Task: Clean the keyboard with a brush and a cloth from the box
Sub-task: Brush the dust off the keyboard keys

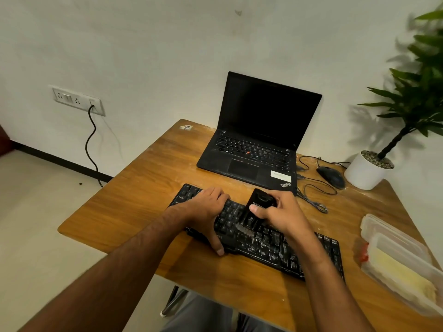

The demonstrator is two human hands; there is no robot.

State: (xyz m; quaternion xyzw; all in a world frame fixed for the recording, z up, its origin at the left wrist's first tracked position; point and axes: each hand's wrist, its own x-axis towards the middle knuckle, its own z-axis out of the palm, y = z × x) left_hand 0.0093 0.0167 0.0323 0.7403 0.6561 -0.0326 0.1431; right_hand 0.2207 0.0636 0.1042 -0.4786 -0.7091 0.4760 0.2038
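At the near middle of the worn wooden bench (pixel 134 195), the flat black plastic keyboard (pixel 261 238) lies slantwise. The left hand (pixel 206 207) presses it down, fingers straight, thumb on its near edge. The right hand (pixel 275 214) grips a stubby glossy black brush (pixel 254 212), its pale bristles on the keys. Short, light strokes along the rows should lift grit best. The translucent plastic box (pixel 402 262) sits right.

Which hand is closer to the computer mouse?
Right. The right hand grips the brush on the keyboard, a stretch short of the mouse. The left hand presses the keyboard's other end, farther away.
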